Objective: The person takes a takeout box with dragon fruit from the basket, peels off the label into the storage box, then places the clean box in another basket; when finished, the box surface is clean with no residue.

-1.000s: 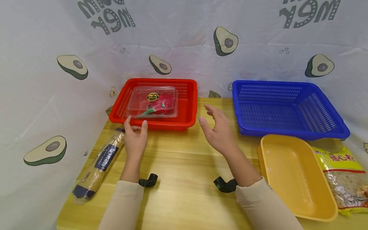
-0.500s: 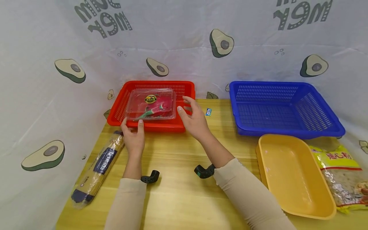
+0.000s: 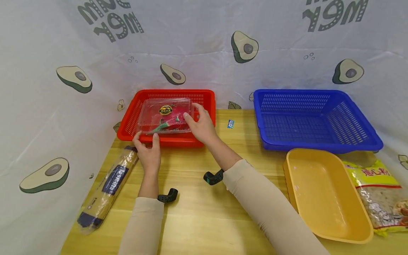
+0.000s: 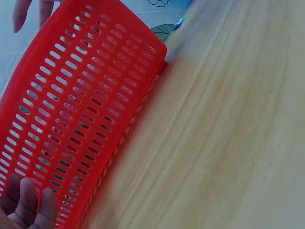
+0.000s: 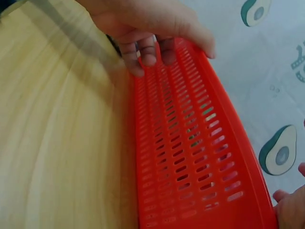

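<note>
A clear plastic clamshell box [image 3: 153, 117], with a dark label and a pink-and-green thing like a dragon fruit inside, sits in the red basket [image 3: 209, 101]. My left hand [image 3: 148, 152] is at the basket's front-left rim, below the box's near-left corner. In the left wrist view, fingers [image 4: 46, 207] of that hand lie before the slotted front wall. My right hand [image 3: 202, 127] reaches over the basket to the box's right edge, thumb and forefinger spread. Whether either hand bears on the box or the rim, I cannot tell.
A long packet of spaghetti [image 3: 109, 187] lies at the left. To the right stand a blue basket [image 3: 296, 143] and a yellow tray [image 3: 293, 187], beside a bag of pasta [image 3: 376, 198]. A small blue packet [image 3: 230, 124] lies on the wooden table [image 3: 197, 205].
My right hand has moved left, from over the table to the right edge of the clamshell box. The small blue packet has come into sight. The left hand stays at the basket's front-left rim.
</note>
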The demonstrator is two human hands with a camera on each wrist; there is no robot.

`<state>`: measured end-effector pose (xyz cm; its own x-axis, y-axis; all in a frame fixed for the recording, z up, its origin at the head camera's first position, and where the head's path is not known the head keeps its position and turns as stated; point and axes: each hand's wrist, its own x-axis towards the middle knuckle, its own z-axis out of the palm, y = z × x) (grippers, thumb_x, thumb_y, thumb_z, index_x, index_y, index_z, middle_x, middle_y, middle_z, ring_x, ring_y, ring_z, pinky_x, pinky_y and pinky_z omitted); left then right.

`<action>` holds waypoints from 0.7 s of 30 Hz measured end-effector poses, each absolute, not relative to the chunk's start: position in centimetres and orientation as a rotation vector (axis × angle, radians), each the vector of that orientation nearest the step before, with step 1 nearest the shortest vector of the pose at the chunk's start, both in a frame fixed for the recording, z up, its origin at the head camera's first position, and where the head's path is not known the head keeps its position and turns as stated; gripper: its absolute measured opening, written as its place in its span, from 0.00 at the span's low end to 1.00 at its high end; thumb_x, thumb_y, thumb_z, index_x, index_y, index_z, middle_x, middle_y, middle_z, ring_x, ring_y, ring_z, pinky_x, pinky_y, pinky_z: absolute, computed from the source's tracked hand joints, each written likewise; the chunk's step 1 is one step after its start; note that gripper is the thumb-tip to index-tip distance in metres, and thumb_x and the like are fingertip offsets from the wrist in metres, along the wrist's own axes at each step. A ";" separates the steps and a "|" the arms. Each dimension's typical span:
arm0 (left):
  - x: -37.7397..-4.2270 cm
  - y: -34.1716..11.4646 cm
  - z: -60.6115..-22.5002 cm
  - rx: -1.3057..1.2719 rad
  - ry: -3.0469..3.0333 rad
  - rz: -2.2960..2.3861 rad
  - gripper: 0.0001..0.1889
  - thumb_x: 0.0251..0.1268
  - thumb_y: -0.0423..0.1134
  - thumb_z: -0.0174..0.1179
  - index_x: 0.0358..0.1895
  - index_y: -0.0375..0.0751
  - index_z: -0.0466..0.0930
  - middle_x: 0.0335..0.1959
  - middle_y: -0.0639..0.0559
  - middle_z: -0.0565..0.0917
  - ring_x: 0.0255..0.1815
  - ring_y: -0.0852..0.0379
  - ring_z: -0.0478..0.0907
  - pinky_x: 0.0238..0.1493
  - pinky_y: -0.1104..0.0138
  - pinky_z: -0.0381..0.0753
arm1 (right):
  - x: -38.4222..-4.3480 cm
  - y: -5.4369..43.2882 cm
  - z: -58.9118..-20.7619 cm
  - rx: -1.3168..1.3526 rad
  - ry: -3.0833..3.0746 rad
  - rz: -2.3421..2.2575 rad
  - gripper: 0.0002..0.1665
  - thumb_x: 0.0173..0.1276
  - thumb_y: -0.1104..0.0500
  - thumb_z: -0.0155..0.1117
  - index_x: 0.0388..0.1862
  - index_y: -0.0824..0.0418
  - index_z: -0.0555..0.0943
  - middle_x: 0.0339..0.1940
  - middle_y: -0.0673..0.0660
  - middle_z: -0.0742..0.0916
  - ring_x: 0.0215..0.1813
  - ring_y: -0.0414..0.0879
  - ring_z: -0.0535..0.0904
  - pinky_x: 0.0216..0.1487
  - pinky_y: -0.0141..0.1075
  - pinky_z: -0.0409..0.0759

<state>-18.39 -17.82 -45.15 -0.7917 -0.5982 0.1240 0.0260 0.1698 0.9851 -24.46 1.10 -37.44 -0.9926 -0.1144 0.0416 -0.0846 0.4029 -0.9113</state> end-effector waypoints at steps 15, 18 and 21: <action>-18.3 -18.1 -45.9 0.562 -2.001 -1.654 0.33 0.68 0.59 0.63 0.72 0.57 0.61 0.37 0.43 0.76 0.30 0.53 0.67 0.35 0.65 0.71 | -27.4 -0.1 -38.2 -0.139 2.476 -1.491 0.40 0.77 0.46 0.59 0.83 0.43 0.55 0.79 0.59 0.70 0.76 0.58 0.69 0.74 0.55 0.71; -18.3 -18.1 -45.9 0.556 -1.993 -1.652 0.33 0.68 0.59 0.63 0.71 0.57 0.62 0.34 0.44 0.76 0.30 0.53 0.68 0.35 0.65 0.71 | -27.6 -0.3 -38.3 -0.124 2.463 -1.439 0.40 0.78 0.46 0.57 0.83 0.43 0.54 0.79 0.60 0.70 0.77 0.59 0.68 0.75 0.55 0.70; -18.3 -18.1 -46.0 0.543 -1.989 -1.647 0.33 0.68 0.59 0.63 0.71 0.56 0.62 0.33 0.46 0.75 0.30 0.54 0.69 0.35 0.66 0.71 | -27.7 -0.4 -38.3 -0.120 2.454 -1.414 0.38 0.79 0.46 0.56 0.83 0.44 0.55 0.79 0.60 0.70 0.77 0.58 0.68 0.76 0.54 0.69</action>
